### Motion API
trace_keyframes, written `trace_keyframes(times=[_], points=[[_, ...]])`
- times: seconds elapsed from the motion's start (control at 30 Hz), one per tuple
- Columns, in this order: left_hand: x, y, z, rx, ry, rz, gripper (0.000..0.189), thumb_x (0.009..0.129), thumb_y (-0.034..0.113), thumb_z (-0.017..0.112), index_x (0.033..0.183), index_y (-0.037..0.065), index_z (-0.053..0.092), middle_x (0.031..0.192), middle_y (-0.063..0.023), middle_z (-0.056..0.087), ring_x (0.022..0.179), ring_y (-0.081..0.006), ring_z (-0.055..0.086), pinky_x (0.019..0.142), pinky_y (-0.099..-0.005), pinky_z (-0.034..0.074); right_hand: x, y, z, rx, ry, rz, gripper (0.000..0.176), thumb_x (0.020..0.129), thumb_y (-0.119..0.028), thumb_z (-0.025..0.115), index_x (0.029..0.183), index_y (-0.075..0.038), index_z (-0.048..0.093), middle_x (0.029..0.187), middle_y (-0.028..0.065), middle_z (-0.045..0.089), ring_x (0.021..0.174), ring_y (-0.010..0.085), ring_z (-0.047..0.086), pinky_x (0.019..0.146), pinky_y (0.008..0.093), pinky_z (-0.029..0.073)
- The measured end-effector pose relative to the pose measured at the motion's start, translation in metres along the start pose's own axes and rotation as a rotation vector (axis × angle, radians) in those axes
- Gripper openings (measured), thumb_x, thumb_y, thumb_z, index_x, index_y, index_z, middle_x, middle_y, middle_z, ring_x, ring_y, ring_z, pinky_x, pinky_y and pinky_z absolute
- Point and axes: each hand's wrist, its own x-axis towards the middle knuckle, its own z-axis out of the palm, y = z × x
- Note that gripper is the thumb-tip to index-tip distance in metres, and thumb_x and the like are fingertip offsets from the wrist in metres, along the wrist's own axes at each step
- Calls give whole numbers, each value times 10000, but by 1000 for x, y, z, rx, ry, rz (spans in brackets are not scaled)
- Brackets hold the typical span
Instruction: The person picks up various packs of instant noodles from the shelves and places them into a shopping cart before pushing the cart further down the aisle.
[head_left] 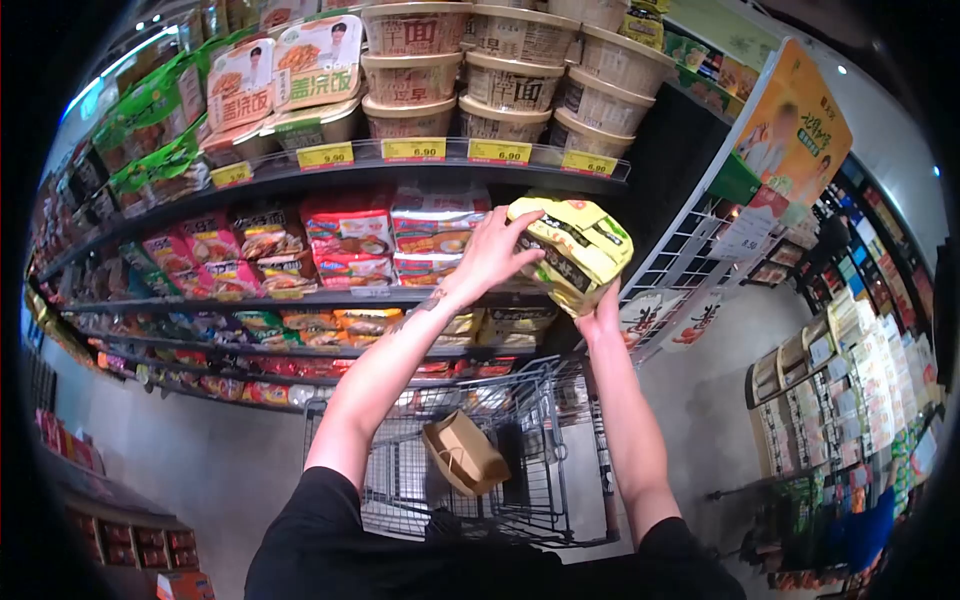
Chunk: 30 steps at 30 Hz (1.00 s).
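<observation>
I hold a yellow multipack of instant noodles (pixel 580 250) up at the shelf with both hands. My left hand (pixel 490 255) grips its left side from above, fingers spread over the top edge. My right hand (pixel 603 318) supports it from below. The pack is level with the middle shelf (pixel 330 297), at its right end, next to red and white noodle packs (pixel 435 235). Below my arms stands a wire shopping cart (pixel 520 440) holding a brown paper bag (pixel 464 455).
The top shelf carries stacked noodle bowls (pixel 510 85) with yellow price tags (pixel 415 150). Lower shelves hold more packets. A poster (pixel 795 135) and a wire rack (pixel 700 240) stand at the right, with further display stands (pixel 850 400) beyond.
</observation>
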Motion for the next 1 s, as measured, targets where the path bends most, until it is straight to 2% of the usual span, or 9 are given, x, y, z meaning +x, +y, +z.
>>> trace_keyframes(times=[0.03,0.23,0.33,0.43,0.57,0.83,0.9,0.97,1.0], points=[[9,-5,-2,58,36,47,583,759,320,740,1289,181,541,1116,-159,529,1060,-345,514,894,-430,427,16,-1,-4,6,12,4,657,953,-611,273,1417,-157,376,1410,66,452,1244,273,487,997,455,445],[32,-25,-20,243,-52,-59,484,786,395,697,1200,165,600,889,-142,614,897,-343,589,779,-437,453,80,-17,1,-97,15,-6,526,982,-464,303,1321,-105,482,1300,106,546,1153,296,544,950,476,464],[35,-52,-15,201,49,-10,403,824,396,660,1082,86,642,720,-155,634,735,-333,633,654,-442,489,102,-21,11,-161,123,2,482,980,-411,325,1262,-75,523,1239,120,585,1100,296,574,935,460,475],[35,-55,-18,179,15,-61,368,823,342,662,1049,54,644,751,-164,643,756,-340,637,684,-441,493,141,-26,-6,-223,130,9,474,976,-392,330,1224,-52,548,1196,131,609,1072,301,589,928,465,478],[34,-46,-26,238,84,-24,353,820,353,664,1029,69,650,743,-163,640,741,-333,638,665,-435,491,170,-26,-9,-223,149,24,447,957,-355,377,1165,-17,583,1149,152,632,1042,300,607,922,479,482],[35,-54,-23,239,44,-9,356,822,393,658,982,75,671,692,-158,633,713,-336,636,634,-436,496,222,-28,-35,-259,132,102,427,955,-337,389,1136,-11,597,1137,160,636,1034,308,611,919,496,484],[39,-52,-25,252,-50,-72,381,841,427,625,958,68,675,722,-169,646,730,-344,643,634,-440,499,231,-21,-47,-262,144,132,422,954,-333,392,1129,-9,600,1134,162,637,1032,310,612,918,500,485],[43,-50,-24,256,-48,-89,446,840,487,614,806,47,678,700,-191,634,707,-359,638,635,-443,504,231,-16,-62,-269,144,158,418,954,-328,395,1122,-8,603,1131,164,639,1030,312,613,918,504,486],[44,-49,-26,259,-53,-85,446,840,487,614,806,47,678,700,-191,634,707,-359,638,635,-443,504,228,-11,-71,-274,142,170,415,953,-326,396,1119,-7,605,1130,165,639,1029,313,614,917,506,486]])
